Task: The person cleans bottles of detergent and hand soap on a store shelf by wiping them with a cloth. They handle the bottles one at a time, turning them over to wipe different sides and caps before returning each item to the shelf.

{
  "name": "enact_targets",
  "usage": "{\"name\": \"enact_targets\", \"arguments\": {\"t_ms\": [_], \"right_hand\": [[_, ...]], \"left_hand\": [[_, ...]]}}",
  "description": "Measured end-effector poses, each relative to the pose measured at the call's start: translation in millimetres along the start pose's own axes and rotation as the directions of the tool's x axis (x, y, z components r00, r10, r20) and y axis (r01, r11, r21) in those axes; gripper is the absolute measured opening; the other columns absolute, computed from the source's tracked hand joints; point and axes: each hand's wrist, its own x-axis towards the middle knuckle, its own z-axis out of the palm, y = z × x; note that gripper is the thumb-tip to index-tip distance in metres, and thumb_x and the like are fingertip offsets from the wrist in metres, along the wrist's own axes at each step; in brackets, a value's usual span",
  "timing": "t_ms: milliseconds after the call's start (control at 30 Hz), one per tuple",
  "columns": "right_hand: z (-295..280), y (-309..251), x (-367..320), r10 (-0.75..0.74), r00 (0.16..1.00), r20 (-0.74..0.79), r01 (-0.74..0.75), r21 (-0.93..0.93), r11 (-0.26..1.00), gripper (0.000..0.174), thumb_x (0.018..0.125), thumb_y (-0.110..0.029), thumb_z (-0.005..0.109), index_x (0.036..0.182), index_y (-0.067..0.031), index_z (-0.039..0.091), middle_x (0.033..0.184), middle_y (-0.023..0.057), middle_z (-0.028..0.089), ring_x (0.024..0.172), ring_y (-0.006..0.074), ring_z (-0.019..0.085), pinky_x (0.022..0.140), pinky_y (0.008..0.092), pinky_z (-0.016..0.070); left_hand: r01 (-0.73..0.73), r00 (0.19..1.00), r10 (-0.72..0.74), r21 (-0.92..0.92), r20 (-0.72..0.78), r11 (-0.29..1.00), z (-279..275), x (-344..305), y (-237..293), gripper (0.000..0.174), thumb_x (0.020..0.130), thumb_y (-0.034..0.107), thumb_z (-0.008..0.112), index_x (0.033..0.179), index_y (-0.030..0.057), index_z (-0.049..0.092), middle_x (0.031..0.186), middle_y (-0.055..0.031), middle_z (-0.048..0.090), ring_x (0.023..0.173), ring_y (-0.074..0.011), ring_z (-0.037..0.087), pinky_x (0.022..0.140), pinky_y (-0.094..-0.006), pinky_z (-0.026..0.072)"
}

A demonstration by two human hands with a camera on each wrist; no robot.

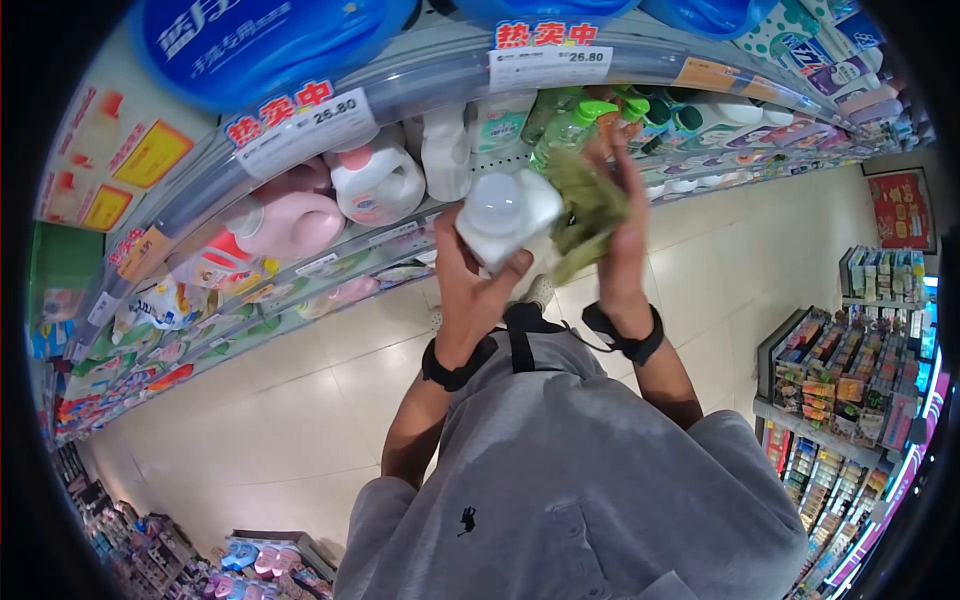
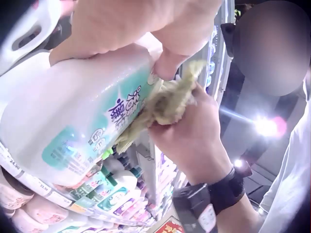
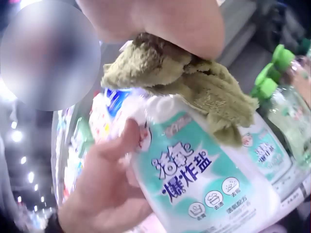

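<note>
My left hand grips a white plastic bottle with a translucent cap, thumb across its near side. In the right wrist view a teal and white label with Chinese characters covers the bottle's front. My right hand holds a fuzzy olive-green cloth bunched under its fingers, just beside the bottle. The left wrist view shows the cloth right at the label's edge, with the right hand behind it. Part of the bottle's top is hidden by the cloth in the right wrist view.
A store shelf runs ahead, holding a pink jug, a white jug and green-capped bottles. Blue containers stand on the upper level. Behind on the right is a display rack on the tiled floor.
</note>
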Motion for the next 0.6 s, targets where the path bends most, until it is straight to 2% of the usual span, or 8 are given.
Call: {"name": "enact_targets", "arguments": {"t_ms": [67, 100, 200, 267, 333, 367, 467, 600], "right_hand": [[19, 4, -6, -0.155, 0.936, 0.316, 0.309, -0.531, 0.789, 0.073, 0.094, -0.040, 0.052, 0.148, 0.0029, 0.025, 0.156, 0.0244, 0.023, 0.143, 0.0403, 0.027, 0.114, 0.0480, 0.0255], [30, 14, -9, -0.279, 0.909, 0.310, 0.407, -0.511, 0.757, 0.073, 0.095, -0.040, 0.050, 0.148, 0.0031, 0.025, 0.155, 0.0260, 0.024, 0.142, 0.0427, 0.028, 0.115, 0.0481, 0.0229], [38, 17, -28, -0.048, 0.955, 0.293, 0.164, -0.386, 0.908, 0.071, 0.096, -0.038, 0.050, 0.148, 0.0027, 0.025, 0.154, 0.0256, 0.026, 0.141, 0.0415, 0.030, 0.115, 0.0457, 0.0237], [45, 22, -41, 0.066, 0.957, 0.282, 0.026, -0.311, 0.950, 0.071, 0.099, -0.046, 0.042, 0.148, 0.0041, 0.027, 0.152, 0.0249, 0.032, 0.140, 0.0379, 0.034, 0.114, 0.0415, 0.0248], [59, 16, -42, 0.144, 0.948, 0.283, -0.075, -0.242, 0.967, 0.074, 0.100, -0.051, 0.036, 0.147, 0.0050, 0.029, 0.151, 0.0242, 0.034, 0.139, 0.0357, 0.035, 0.114, 0.0400, 0.0255], [67, 11, -38, 0.110, 0.967, 0.228, -0.067, -0.186, 0.980, 0.078, 0.100, -0.057, 0.032, 0.145, 0.0065, 0.034, 0.148, 0.0235, 0.040, 0.135, 0.0341, 0.042, 0.112, 0.0395, 0.0300], [88, -38, -16, 0.062, 0.967, 0.249, -0.036, -0.106, 0.994, 0.089, 0.095, -0.066, 0.037, 0.144, 0.0073, 0.033, 0.151, 0.0237, 0.035, 0.136, 0.0308, 0.041, 0.111, 0.0409, 0.0325], [91, -30, -16, -0.171, 0.929, 0.328, 0.232, -0.155, 0.960, 0.067, 0.102, -0.048, 0.032, 0.140, 0.0074, 0.041, 0.141, 0.0236, 0.049, 0.126, 0.0321, 0.052, 0.105, 0.0381, 0.0396]], "left_hand": [[-0.021, 0.999, 0.019, -0.059, -0.025, 0.998, -2, -8, 7, 0.085, 0.076, 0.021, 0.084, 0.136, 0.0007, 0.027, 0.127, -0.0127, 0.046, 0.118, -0.0215, 0.049, 0.103, -0.0358, 0.0396], [-0.012, 0.998, 0.006, -0.110, -0.060, 0.994, -5, -10, 18, 0.085, 0.076, 0.022, 0.085, 0.136, 0.0007, 0.027, 0.127, -0.0126, 0.046, 0.118, -0.0213, 0.049, 0.103, -0.0359, 0.0395], [-0.045, 0.996, 0.032, -0.158, -0.083, 0.986, -26, -22, 39, 0.087, 0.076, 0.025, 0.085, 0.136, 0.0007, 0.027, 0.128, -0.0133, 0.045, 0.117, -0.0219, 0.050, 0.103, -0.0374, 0.0404], [-0.054, 0.995, 0.038, -0.182, -0.089, 0.982, -35, -28, 59, 0.087, 0.076, 0.027, 0.085, 0.136, 0.0006, 0.028, 0.129, -0.0138, 0.045, 0.117, -0.0223, 0.051, 0.102, -0.0376, 0.0412], [-0.144, 0.989, 0.142, -0.073, -0.034, 0.987, -46, -33, 56, 0.088, 0.077, 0.031, 0.085, 0.136, -0.0003, 0.027, 0.129, -0.0146, 0.046, 0.116, -0.0231, 0.052, 0.100, -0.0364, 0.0422], [-0.170, 0.985, 0.170, -0.029, -0.013, 0.985, -53, -35, 54, 0.089, 0.077, 0.032, 0.085, 0.136, -0.0006, 0.028, 0.129, -0.0147, 0.046, 0.116, -0.0231, 0.052, 0.099, -0.0362, 0.0423], [-0.172, 0.985, 0.172, 0.043, 0.007, 0.984, -62, -41, 56, 0.090, 0.075, 0.035, 0.085, 0.136, -0.0011, 0.030, 0.128, -0.0145, 0.047, 0.116, -0.0230, 0.052, 0.099, -0.0359, 0.0423], [-0.099, 0.994, 0.105, 0.150, -0.034, 0.984, -70, -54, 60, 0.090, 0.072, 0.036, 0.087, 0.134, -0.0015, 0.034, 0.126, -0.0134, 0.048, 0.116, -0.0211, 0.052, 0.099, -0.0360, 0.0423]]}}
